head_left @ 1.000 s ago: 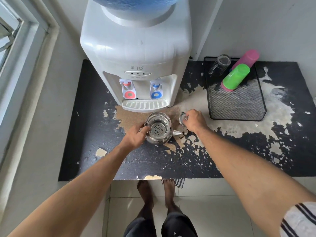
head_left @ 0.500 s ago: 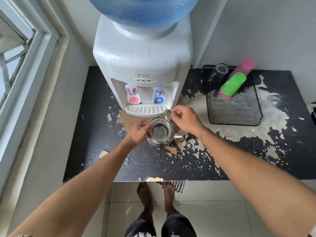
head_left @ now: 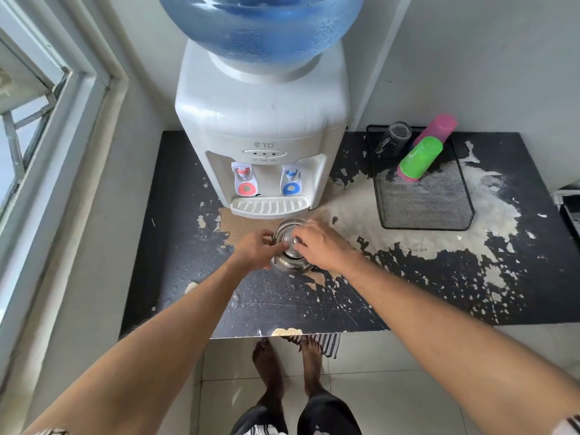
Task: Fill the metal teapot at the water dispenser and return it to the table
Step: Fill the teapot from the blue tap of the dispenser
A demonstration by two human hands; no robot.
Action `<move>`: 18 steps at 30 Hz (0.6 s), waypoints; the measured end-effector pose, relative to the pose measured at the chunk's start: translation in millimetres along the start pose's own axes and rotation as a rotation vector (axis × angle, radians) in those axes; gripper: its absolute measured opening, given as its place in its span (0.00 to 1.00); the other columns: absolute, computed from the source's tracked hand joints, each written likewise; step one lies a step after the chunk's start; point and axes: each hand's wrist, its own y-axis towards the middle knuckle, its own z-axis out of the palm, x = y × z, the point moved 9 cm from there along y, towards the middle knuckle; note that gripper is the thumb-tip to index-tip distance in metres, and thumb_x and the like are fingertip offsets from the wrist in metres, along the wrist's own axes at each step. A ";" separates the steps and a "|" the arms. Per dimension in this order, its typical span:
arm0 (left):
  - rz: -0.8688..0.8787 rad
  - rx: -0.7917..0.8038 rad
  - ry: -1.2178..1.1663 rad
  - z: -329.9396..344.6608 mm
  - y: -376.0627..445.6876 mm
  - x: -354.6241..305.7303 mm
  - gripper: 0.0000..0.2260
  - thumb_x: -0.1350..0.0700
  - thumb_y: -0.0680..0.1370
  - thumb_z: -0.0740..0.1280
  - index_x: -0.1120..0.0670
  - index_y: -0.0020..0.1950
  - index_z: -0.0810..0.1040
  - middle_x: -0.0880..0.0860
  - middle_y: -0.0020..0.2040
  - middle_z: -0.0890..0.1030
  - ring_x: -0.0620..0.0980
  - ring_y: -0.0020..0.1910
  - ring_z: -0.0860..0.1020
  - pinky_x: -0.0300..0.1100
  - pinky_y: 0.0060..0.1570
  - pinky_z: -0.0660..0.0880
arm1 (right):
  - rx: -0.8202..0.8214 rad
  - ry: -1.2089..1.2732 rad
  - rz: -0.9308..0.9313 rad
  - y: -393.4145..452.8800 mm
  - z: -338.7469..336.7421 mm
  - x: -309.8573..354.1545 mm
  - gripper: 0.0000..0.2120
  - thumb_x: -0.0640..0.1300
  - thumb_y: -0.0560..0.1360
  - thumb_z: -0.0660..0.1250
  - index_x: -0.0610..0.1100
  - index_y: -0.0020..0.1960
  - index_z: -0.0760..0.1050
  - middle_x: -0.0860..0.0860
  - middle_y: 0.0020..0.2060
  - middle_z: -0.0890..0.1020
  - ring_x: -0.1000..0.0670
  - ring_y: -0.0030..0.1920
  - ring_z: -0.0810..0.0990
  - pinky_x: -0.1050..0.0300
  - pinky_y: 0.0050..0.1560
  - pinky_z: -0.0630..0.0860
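Observation:
The metal teapot (head_left: 290,263) stands on the worn black table (head_left: 188,277), just in front of the white water dispenser (head_left: 262,120) and its drip tray (head_left: 269,206). My left hand (head_left: 255,249) grips the teapot's left side. My right hand (head_left: 323,244) pinches the knob of the metal lid (head_left: 287,238), which sits over the pot's mouth. The pot's spout is hidden under my right hand. The red tap (head_left: 244,183) and the blue tap (head_left: 292,183) are above the drip tray.
A black mesh tray (head_left: 430,205) at the right holds a green cup (head_left: 420,157), a pink cup (head_left: 436,127) and a clear glass mug (head_left: 395,138). A window frame lines the left wall. My bare feet stand on tiled floor below the table's front edge.
My right hand carried the lid from beside the pot over its open mouth, covering the strainer. My left hand stayed on the pot. The camera tilted up toward the dispenser.

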 end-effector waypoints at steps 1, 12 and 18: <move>-0.005 -0.006 0.003 -0.3 0.7 1.4 0.23 0.50 0.78 0.74 0.58 0.69 0.76 0.55 0.58 0.85 0.54 0.52 0.86 0.58 0.54 0.84 | -0.015 -0.019 0.001 0.1 1.2 0.6 0.05 0.45 0.81 0.67 0.45 0.53 0.80 0.49 0.48 0.82 0.49 0.54 0.78 0.48 0.59 0.78; -0.026 0.014 -0.022 1.6 4.2 3.0 0.23 0.52 0.79 0.74 0.60 0.70 0.73 0.56 0.56 0.86 0.53 0.51 0.86 0.54 0.49 0.86 | -0.001 -0.025 0.037 1.6 6.9 -9.2 0.11 0.49 0.78 0.71 0.48 0.60 0.81 0.49 0.54 0.81 0.51 0.55 0.70 0.47 0.66 0.70; -0.154 0.025 -0.160 -2.1 11.6 13.2 0.27 0.51 0.77 0.76 0.58 0.72 0.73 0.58 0.54 0.85 0.55 0.50 0.85 0.51 0.45 0.85 | -0.258 0.494 0.439 -12.6 -20.9 -62.6 0.21 0.51 0.77 0.74 0.53 0.68 0.75 0.52 0.57 0.77 0.50 0.60 0.73 0.52 0.58 0.73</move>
